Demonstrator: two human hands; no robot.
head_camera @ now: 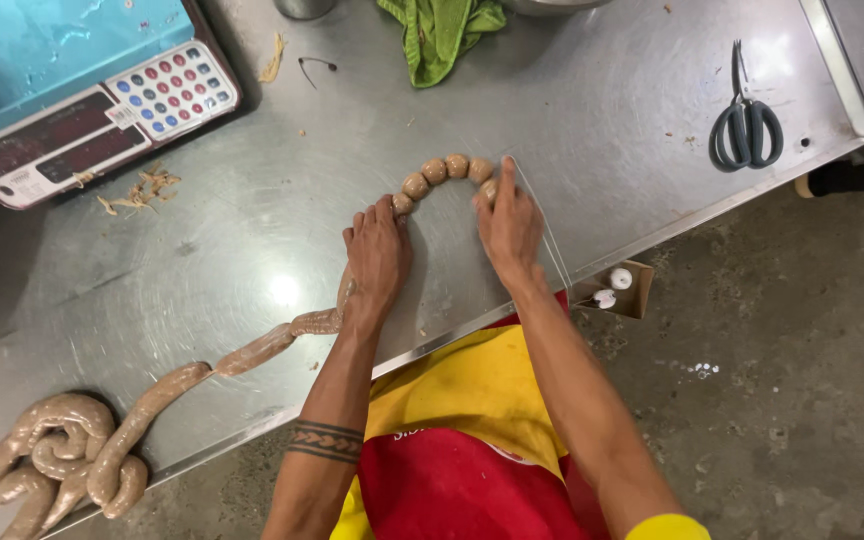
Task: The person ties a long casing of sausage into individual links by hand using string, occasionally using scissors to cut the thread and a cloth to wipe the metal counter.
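Single head-worn view, looking steeply down from above the person's chest onto a steel table (pixel 252 250). Close range: both forearms fill the lower middle. Table runs diagonally; concrete floor (pixel 772 400) visible at right. No second view.

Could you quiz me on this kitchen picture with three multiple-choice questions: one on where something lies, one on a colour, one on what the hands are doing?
1. Where do the scissors lie on the steel table?
A. near its far right edge
B. beside the scale
C. under the cloth

2. What colour is the cloth?
A. blue
B. green
C. white

3. How are the hands placed?
A. both lifted off
B. one on the scissors
C. both on the sausage string

Answers:
1 A, they sit alone by the right edge.
2 B, it is bright green.
3 C, the left hand and right hand press the arched sausage string.
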